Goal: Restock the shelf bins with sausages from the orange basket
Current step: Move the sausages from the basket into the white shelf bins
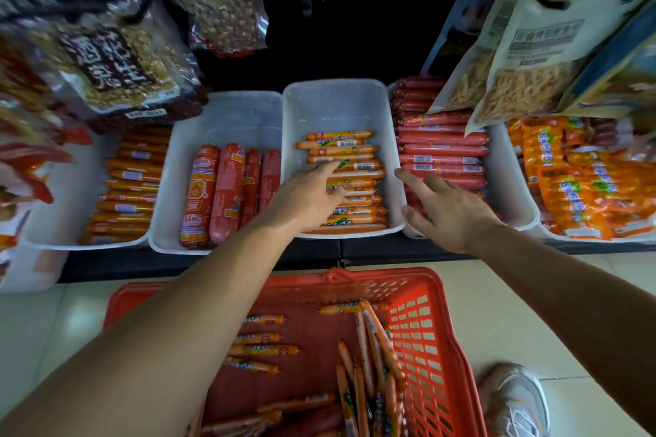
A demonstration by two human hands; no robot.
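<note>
The left hand [312,188] lay flat, fingers spread, on the stack of thin orange sausages [351,181] in the middle bin [337,99], pressing or straightening them rather than gripping any. The right hand [447,209] hovered open with fingers apart at that bin's right rim, over the edge of the neighbouring bin of long red sausages [442,149]; it held nothing. Below the middle bin, on the floor, stood the orange basket [426,341], with many more thin orange sausages [262,348] lying loose in it at all angles, so the restock looked well short of done.

The likeliest slip was the stack shifting: the sausages sat piled toward the front lip of the middle bin, and a push from the flat hand could roll the front ones over the edge, back toward the basket. The right hand, so close to the red row, could nudge those out of line. Mixing was another risk, since the bin two to the left of the middle bin held similar orange sausages [131,184].

Barcodes showed on several wrappers, but the print was too small to read. Left of the middle bin, the fat red sausages [227,195] carried yellow labels, also illegible. Above and to the left hung a peanut bag [120,64] with large Chinese characters that appeared to read 酒鬼花生.
</note>
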